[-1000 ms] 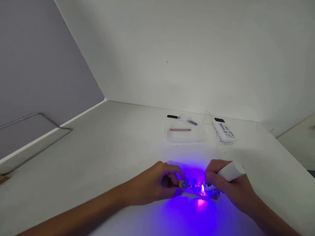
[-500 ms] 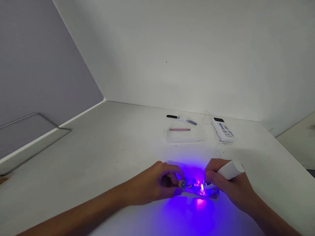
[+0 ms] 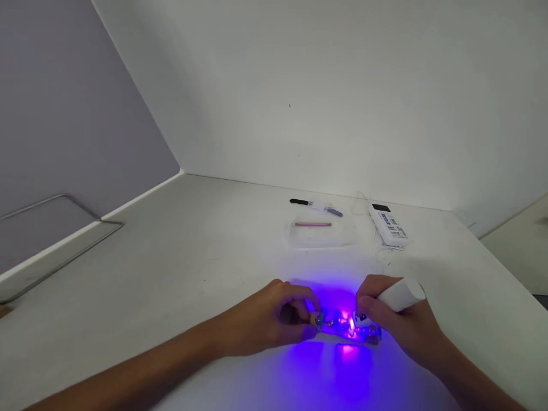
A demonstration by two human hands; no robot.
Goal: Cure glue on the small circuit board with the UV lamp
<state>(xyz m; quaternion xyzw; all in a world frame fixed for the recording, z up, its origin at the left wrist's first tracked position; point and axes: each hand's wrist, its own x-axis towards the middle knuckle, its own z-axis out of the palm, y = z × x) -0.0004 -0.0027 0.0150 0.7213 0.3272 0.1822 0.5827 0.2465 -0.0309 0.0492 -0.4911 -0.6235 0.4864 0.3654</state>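
My right hand [image 3: 396, 322] is wrapped round a white pen-shaped lamp [image 3: 400, 297], its tip pointing down and left and casting violet light on the white table [image 3: 192, 257]. My left hand [image 3: 274, 319] is pinched on a small shiny piece [image 3: 319, 319] just left of the glow. Between both hands a bright pink spot [image 3: 351, 326] glows on a small object lying on the table; its shape is washed out by the light.
Behind the hands lie a clear flat tray [image 3: 321, 233] with a thin pink stick [image 3: 312, 224], a black-capped pen [image 3: 317, 207] and a white labelled device with a cord [image 3: 389, 224]. A metal wire frame [image 3: 64, 228] stands at the left wall.
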